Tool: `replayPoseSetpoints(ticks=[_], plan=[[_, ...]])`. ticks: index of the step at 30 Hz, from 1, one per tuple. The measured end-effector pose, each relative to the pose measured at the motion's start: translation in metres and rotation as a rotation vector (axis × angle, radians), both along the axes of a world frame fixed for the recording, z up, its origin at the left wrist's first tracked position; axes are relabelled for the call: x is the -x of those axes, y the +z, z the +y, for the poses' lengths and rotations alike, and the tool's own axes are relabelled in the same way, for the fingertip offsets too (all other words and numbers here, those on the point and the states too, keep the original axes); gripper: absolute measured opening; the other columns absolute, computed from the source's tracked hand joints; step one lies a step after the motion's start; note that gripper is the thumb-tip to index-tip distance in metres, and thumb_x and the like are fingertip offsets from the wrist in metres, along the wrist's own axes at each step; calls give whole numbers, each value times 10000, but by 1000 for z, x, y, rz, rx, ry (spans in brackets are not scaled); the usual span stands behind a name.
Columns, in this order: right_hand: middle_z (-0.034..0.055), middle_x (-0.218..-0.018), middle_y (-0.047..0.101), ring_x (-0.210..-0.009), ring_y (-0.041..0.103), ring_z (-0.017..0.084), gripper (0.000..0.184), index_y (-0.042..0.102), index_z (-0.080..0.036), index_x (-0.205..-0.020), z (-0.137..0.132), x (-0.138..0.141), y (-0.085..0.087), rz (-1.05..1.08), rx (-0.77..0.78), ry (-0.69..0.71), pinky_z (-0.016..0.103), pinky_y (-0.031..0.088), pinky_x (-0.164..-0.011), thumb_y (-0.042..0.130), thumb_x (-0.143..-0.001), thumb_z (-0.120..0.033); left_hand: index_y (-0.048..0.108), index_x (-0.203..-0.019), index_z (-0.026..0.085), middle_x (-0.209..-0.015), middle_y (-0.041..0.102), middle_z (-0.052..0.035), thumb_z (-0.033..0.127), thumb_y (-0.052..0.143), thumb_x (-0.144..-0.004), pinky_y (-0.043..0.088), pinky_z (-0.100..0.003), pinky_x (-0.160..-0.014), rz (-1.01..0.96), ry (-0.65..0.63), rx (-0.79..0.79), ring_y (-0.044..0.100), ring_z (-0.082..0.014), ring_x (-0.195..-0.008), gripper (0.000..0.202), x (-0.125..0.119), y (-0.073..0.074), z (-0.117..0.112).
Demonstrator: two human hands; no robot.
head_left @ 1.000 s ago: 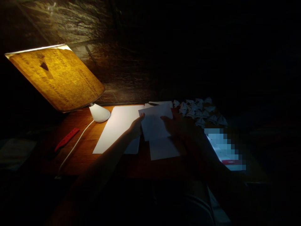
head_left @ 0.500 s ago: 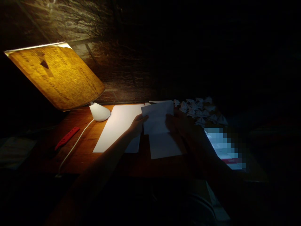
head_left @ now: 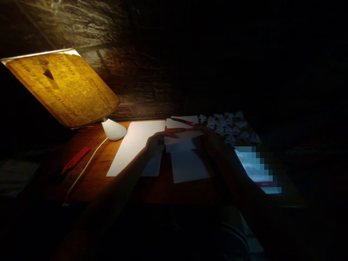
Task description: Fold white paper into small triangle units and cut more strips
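A white sheet of paper is held at its left and right edges, tilted so that it looks narrow. My left hand is closed on its left edge, fingers partly behind it. At the right edge, my right hand lies in deep shadow and seems closed on the paper. Beneath the held part, a larger white sheet lies on the wooden table. Whether the two parts are joined cannot be made out. To the left lies white paper, partly behind my left forearm.
A desk lamp with a white base, printed shade and white cord stands left. Near it lies a slim red tool. Several folded paper pieces sit back right, beyond a lit screen. A red-and-dark tool lies behind.
The held paper has tipped from nearly upright to a flatter slant, and its top edge is lower. The red-and-dark tool behind it now shows. Both hands stay at the paper's sides.
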State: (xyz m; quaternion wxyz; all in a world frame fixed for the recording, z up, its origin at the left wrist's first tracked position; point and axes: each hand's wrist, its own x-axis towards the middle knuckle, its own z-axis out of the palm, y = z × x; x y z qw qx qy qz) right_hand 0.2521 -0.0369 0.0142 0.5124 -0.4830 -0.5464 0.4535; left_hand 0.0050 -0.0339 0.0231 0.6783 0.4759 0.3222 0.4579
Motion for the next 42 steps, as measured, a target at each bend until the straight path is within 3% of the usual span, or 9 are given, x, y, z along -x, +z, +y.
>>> replayPoseSetpoints(ticks=[3,7,12,17,20,23,31,37,42], plan=[[107,-909,795,-895,741,284,380,803,-216,-898,3,2,-1,107,98,2,389,572,-751,517,-909,-466,762,-807,165,-1145,783,-159,414,781,-811,596,-476,-869,50,71,-37,717,-409,-1146,250,2,0,-1],[91,-961,784,-952,733,289,403,762,-227,-982,2,5,0,135,117,54,405,587,-798,595,-909,-587,712,-723,157,-1340,749,-160,439,929,-701,595,-380,-836,85,79,-105,713,-364,-1166,357,1,-4,1],[51,-1106,756,-907,726,232,616,653,-246,-1240,-6,7,1,164,108,57,386,606,-784,848,-677,-401,754,-1024,187,-1362,751,-135,212,976,-622,575,-382,-1004,61,158,-209,667,-321,-1297,460,0,-9,3],[72,-1080,778,-947,731,235,503,661,-208,-1125,-1,6,-3,127,72,9,414,602,-864,819,-658,-311,662,-1273,219,-1239,775,-113,270,996,-631,639,-359,-874,46,169,-127,750,-280,-1087,725,1,-13,7],[47,-985,779,-896,731,233,478,651,-219,-1056,4,6,-6,155,57,-77,403,603,-829,848,-637,-337,638,-1242,190,-998,773,-62,398,998,-647,649,-312,-697,108,196,-88,753,-214,-831,726,0,-15,8],[13,-895,758,-810,713,212,493,633,-229,-1026,8,7,-8,190,34,-129,364,597,-756,862,-610,-363,634,-1159,168,-950,756,-57,463,991,-646,605,-255,-553,181,218,-105,720,-175,-707,691,-3,-14,5],[-26,-825,645,-747,648,187,522,570,-243,-1020,11,9,-10,117,-75,-231,334,544,-688,848,-596,-363,585,-1024,179,-871,719,-25,430,977,-642,587,-230,-532,226,328,-223,697,-143,-665,602,-9,-5,1],[-26,-805,642,-738,626,181,410,585,-238,-991,13,1,-8,66,-72,-273,320,522,-684,774,-634,-304,580,-1131,206,-853,686,23,367,971,-628,573,-259,-562,205,239,-190,659,-120,-589,658,-2,-3,1],[49,-994,745,-873,673,220,408,706,-203,-1085,1,1,2,80,-23,-22,356,565,-763,689,-685,-281,681,-1144,200,-893,714,-46,710,777,-789,561,-305,-651,24,63,-89,715,-213,-802,629,6,3,3]])
